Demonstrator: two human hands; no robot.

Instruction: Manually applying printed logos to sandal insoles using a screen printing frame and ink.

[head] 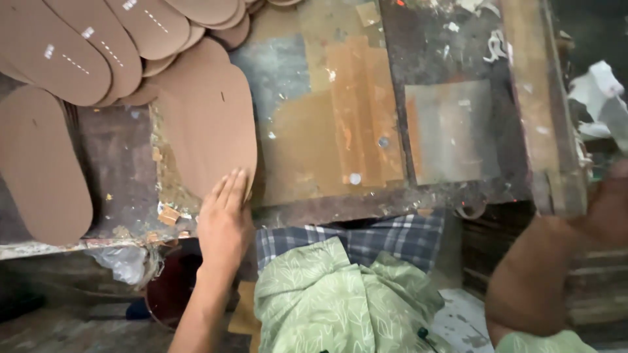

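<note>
My left hand [224,219] lies flat, fingers together, on the near end of a brown sole-shaped board piece [208,124] that rests on the worn workbench [327,150]. Nothing is gripped in that hand; it presses on the piece. My right hand [605,209] is at the far right edge beside the bench's wooden side rail [546,111]. It is blurred, and its fingers are cut off by the frame edge, so what it holds is unclear. White crumpled paper [598,98] sits just above it.
Several more brown sole-shaped pieces [91,46] lie fanned at the top left, and one [42,170] lies apart at the left edge. A grey metal plate [451,131] lies on the bench's right part. Below are my green patterned clothing [333,301] and a dark round container [173,287].
</note>
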